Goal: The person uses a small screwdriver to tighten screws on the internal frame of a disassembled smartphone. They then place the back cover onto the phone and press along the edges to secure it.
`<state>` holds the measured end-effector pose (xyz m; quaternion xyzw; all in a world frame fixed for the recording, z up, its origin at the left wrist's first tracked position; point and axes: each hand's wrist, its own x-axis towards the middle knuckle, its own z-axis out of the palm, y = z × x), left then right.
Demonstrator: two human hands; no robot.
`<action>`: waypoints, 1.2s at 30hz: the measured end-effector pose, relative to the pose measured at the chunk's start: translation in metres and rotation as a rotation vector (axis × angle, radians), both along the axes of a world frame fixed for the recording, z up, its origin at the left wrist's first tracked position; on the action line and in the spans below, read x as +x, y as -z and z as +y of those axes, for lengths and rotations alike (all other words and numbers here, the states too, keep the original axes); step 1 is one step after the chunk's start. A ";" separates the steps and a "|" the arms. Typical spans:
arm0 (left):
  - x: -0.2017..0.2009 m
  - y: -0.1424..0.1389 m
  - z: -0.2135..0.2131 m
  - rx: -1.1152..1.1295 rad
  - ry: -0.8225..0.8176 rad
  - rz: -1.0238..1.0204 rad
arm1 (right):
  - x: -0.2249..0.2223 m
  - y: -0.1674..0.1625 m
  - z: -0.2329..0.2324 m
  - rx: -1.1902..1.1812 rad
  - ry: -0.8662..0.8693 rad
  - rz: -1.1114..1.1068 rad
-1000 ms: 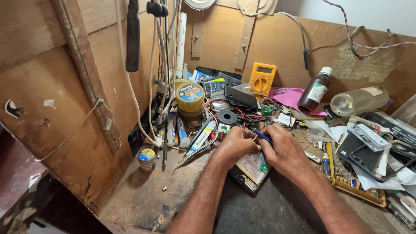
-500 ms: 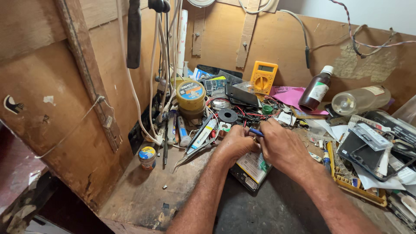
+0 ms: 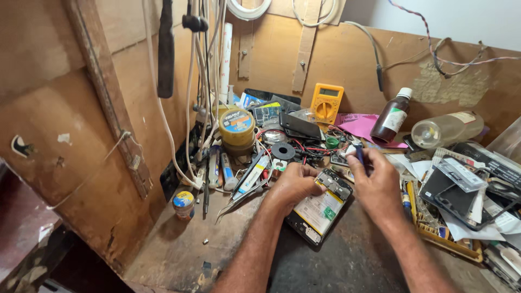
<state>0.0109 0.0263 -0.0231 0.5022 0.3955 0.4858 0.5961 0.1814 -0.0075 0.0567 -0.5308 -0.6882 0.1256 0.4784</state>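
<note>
Opened phone [image 3: 319, 209] lies back-cover off on the dark mat [image 3: 347, 260], angled, its top end toward the clutter at the rear of the bench. Yellowish battery face and the board section at the upper end are exposed.

Left hand [image 3: 293, 187] rests on the phone's upper left edge, fingers curled down and pressed against the frame, steadying it. Right hand [image 3: 377, 184] is raised just above the phone's upper right corner, thumb and forefinger pinching a small blue-handled tool [image 3: 359, 154] (tip hidden behind the fingers; cannot tell what kind).

Change over the last second: the right hand has lifted slightly and shifted to the right, off the phone's top edge, with the tool now standing more upright. The left hand has hardly moved. Judgement: the work at the upper board is between contacts, the tool being re-gripped or re-aimed rather than applied; the phone remains held in place.

Nearby: tweezers [image 3: 241, 198] left of the phone, yellow multimeter [image 3: 326, 103] against the back board, brown bottle [image 3: 393, 116] at right rear.
</note>
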 end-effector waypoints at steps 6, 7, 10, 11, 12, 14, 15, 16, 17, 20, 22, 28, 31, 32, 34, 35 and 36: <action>-0.007 -0.007 -0.008 -0.037 0.005 -0.020 | 0.001 0.006 -0.006 0.235 -0.038 0.137; -0.008 -0.008 -0.009 -0.039 0.003 -0.019 | 0.001 0.006 -0.007 0.288 -0.041 0.107; -0.010 -0.009 -0.011 -0.047 -0.012 -0.021 | -0.003 0.008 -0.012 0.390 -0.091 0.093; -0.010 -0.009 -0.010 -0.045 -0.012 -0.024 | -0.004 0.009 -0.015 0.392 -0.124 0.135; -0.010 -0.008 -0.010 -0.045 -0.011 -0.028 | -0.004 0.008 -0.017 0.394 -0.157 0.178; -0.011 -0.007 -0.010 -0.036 0.008 -0.061 | -0.005 0.008 -0.020 0.344 -0.167 0.249; -0.012 -0.006 -0.010 -0.030 0.016 -0.077 | -0.006 0.008 -0.022 0.321 -0.174 0.284; -0.012 -0.005 -0.009 -0.031 0.018 -0.093 | -0.006 0.008 -0.023 0.304 -0.192 0.304; -0.012 -0.005 -0.009 -0.032 0.021 -0.108 | -0.006 0.007 -0.025 0.288 -0.209 0.325; -0.014 -0.004 -0.009 -0.038 0.037 -0.134 | -0.008 0.005 -0.029 0.245 -0.221 0.366; -0.015 -0.005 -0.010 -0.038 0.044 -0.145 | -0.009 0.003 -0.030 0.236 -0.238 0.395; -0.016 -0.009 -0.013 -0.055 0.048 -0.172 | -0.011 0.001 -0.030 0.223 -0.325 0.500; -0.016 -0.011 -0.013 -0.073 0.030 -0.154 | -0.011 0.002 -0.030 0.236 -0.315 0.452; -0.016 -0.011 -0.013 -0.074 0.026 -0.146 | -0.011 0.002 -0.030 0.233 -0.314 0.448; -0.016 -0.011 -0.014 -0.064 0.018 -0.134 | -0.011 0.003 -0.030 0.227 -0.318 0.444; -0.016 -0.011 -0.014 -0.051 0.012 -0.128 | -0.011 0.003 -0.030 0.225 -0.323 0.442; -0.016 -0.011 -0.015 -0.039 0.006 -0.122 | -0.011 0.003 -0.029 0.222 -0.329 0.441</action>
